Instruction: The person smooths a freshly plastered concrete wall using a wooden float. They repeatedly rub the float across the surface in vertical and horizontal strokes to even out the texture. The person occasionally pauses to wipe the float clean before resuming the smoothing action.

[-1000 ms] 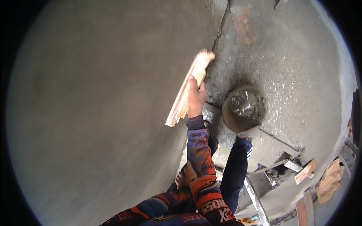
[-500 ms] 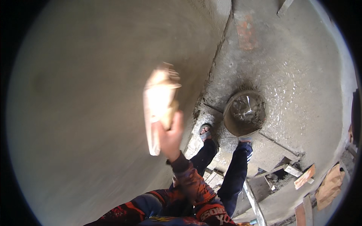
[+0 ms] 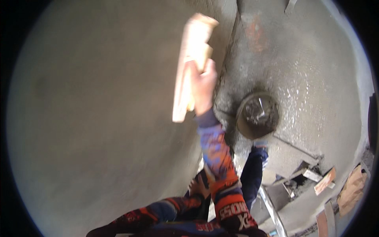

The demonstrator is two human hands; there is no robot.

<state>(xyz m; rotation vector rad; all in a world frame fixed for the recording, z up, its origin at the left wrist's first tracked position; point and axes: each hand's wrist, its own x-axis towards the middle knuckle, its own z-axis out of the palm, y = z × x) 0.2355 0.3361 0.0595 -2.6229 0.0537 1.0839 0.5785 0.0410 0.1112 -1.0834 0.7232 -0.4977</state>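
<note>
A pale wooden plastering float point(image 3: 194, 39) is in my right hand point(image 3: 203, 85), whose fingers are closed round its grip. The float stands lengthwise against the smooth grey plastered wall point(image 3: 106, 98), near the edge where wall meets floor. Glare washes out much of the float's surface, and I cannot tell whether it touches the wall throughout. Lower down, my left hand point(image 3: 200, 186) lies on my dark-trousered leg near the knee, its fingers partly showing and spread, with nothing seen in it.
A round mortar bucket point(image 3: 257, 116) holding grey wet mix stands on the wet floor point(image 3: 312, 75), just beyond my foot. Broken boards point(image 3: 324, 181) and a brown paper piece point(image 3: 351, 189) lie at the right. A pale metal bar point(image 3: 273, 211) slants beside my leg.
My right hand has carried the float up and to the right along the wall, with the arm stretching farther out. My left hand has come into sight on my leg.
</note>
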